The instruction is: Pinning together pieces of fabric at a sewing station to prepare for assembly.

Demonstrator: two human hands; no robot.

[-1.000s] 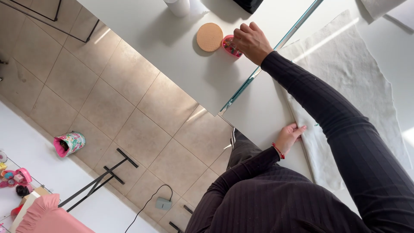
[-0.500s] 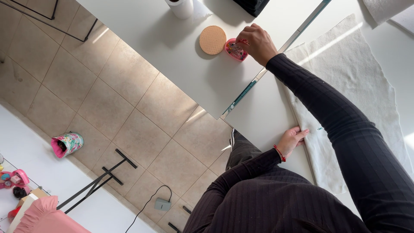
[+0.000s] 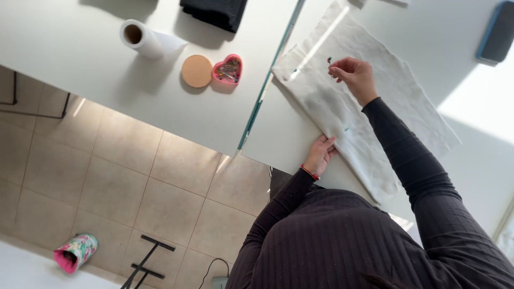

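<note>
Currently, item by item, from your grip outward:

- Right hand: thumb and fingertips pinched together on a small dark-headed pin, held just above the far part of the cloth.
- Left hand: the grip is apart, with fingers laid flat on the near edge of the cloth to press it to the worktop. It closes on nothing. A red bracelet sits at the wrist.
- Cloth: off-white and folded, lying flat on the white worktop under both hands. A small green mark shows between them.
- Long ruler: runs just beside the cloth's left edge.
- Heart-shaped pink pin box: open, left of the ruler, with its round cork lid touching or just beside it.
- Paper roll: further left. Folded black fabric: at the far edge.

Step in hand, by my reading, is pinning the folded layers, with the pin carried but not yet set. The next move calls for your left hand to keep the layers from sliding while you lower the point at a shallow angle. Take it through both layers and back up, clear of your pressing fingers.
</note>
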